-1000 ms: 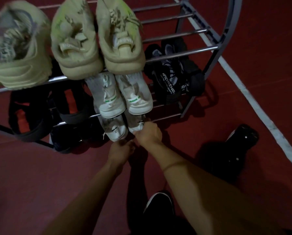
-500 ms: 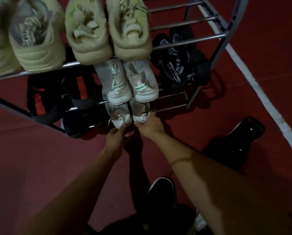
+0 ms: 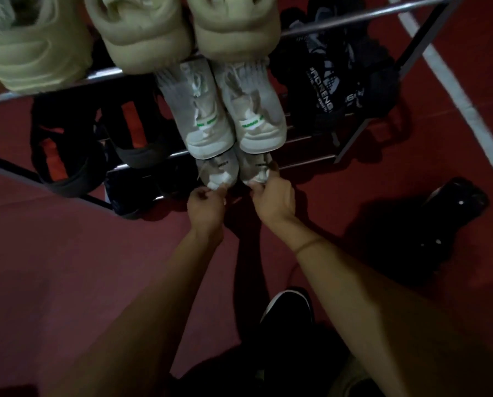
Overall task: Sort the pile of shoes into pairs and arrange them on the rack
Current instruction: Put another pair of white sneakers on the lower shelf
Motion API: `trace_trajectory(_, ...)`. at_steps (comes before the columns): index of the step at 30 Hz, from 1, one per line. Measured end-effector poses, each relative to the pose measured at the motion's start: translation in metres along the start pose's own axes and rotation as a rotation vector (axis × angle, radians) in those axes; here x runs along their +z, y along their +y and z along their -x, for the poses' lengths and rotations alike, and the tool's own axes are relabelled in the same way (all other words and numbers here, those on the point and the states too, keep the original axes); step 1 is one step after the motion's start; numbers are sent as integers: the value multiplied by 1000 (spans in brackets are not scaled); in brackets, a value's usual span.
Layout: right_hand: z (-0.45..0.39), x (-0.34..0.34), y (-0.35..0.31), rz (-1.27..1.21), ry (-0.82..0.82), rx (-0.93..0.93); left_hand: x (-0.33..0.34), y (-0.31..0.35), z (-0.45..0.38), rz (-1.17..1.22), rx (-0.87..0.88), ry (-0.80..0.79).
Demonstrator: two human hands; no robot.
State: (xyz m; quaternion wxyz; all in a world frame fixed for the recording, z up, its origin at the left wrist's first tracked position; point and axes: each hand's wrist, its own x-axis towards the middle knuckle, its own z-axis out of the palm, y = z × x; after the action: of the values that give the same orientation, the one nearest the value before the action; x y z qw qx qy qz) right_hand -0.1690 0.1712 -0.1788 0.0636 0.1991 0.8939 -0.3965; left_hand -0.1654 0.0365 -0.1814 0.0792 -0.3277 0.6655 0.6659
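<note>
Left fingers point(image 3: 210, 192): pinching closed on the heel of the left white sneaker point(image 3: 219, 171) on the bottom tier.
Right fingers point(image 3: 258, 188): gripping the heel of the right white sneaker point(image 3: 256, 169), thumb up by the collar.
Left hand point(image 3: 205, 206) and right hand point(image 3: 274, 200): working side by side, close but apart.
Step in hand: seating this pair on the lowest rail; likely best pushed in evenly, heels level, toes going straight back.
Overhang: the green-tabbed white pair point(image 3: 233, 110) is sitting directly above, so the hands are needing to stay low.
Neighbours: a dark shoe point(image 3: 142, 190) is lying just left; open rails are showing to the right.
Rack point(image 3: 354, 133): its right leg is standing well clear of the hands.
Floor point(image 3: 96, 267): open and red behind the wrists; a loose black shoe point(image 3: 451, 207) is waiting to the right.
</note>
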Motion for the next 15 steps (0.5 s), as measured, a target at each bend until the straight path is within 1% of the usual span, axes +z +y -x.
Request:
trace_trajectory(2,-9,2,-9,43,-49,-10,-1,8,-8,111,-67,65)
trace_trajectory(3,-11,4,-14,70,-77,-7,-2,14,-9,159,-105,74)
trace_trajectory(4,-12,6,-18,84,-93,1,-5,16,-11,155,-137,68)
trace_trajectory(6,-10,8,-18,52,-112,18,-9,11,-10,61,-144,24)
trace_trajectory(8,-3,9,-9,-12,-155,51,-9,-4,2,-102,-141,-46)
trace_trajectory(11,10,3,15,-11,-202,125,-3,-38,32,-407,-160,-280)
trace_trajectory(13,19,-7,36,-1,-176,154,3,-55,62,-535,-171,-493)
trace_trajectory(15,31,-23,61,1,-118,158,7,-63,93,-645,-99,-694)
